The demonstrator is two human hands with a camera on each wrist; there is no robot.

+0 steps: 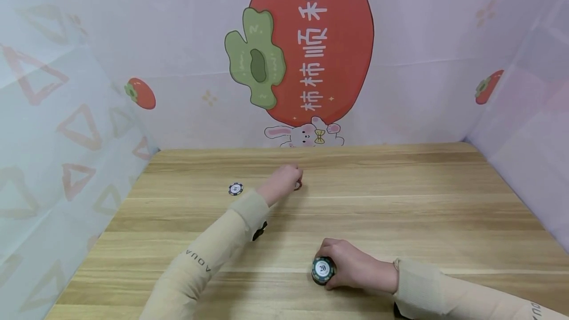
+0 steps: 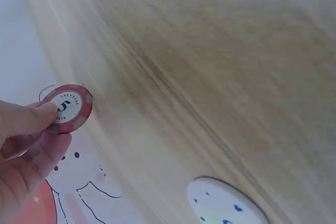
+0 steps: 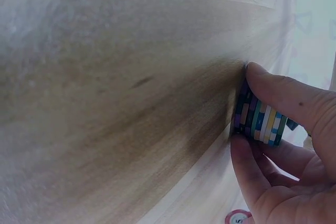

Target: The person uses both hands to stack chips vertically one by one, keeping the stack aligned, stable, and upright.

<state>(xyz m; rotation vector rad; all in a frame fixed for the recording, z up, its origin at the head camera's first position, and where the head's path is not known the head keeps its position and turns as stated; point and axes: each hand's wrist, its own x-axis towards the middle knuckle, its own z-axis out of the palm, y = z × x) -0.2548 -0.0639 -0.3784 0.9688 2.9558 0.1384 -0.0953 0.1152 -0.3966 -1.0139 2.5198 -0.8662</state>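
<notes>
Head view: the right hand (image 1: 348, 263) grips a poker-chip stack (image 1: 322, 269) on the wooden table (image 1: 400, 196); the left hand (image 1: 282, 181), farther out, partly hides a red "5" chip (image 1: 298, 186), with a "10" chip (image 1: 235, 189) leftward. Left wrist: thumb and fingers pinch the red chip. Right wrist: fingers clasp the stack.

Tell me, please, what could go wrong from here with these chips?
The stack of chips in the right hand is several layers tall, so tilting it might make some slide out. The red 5 chip, pinched at one side by the left hand, may slip. The left sleeve looks close to the dark-edged white chip on the table and could brush it.
</notes>
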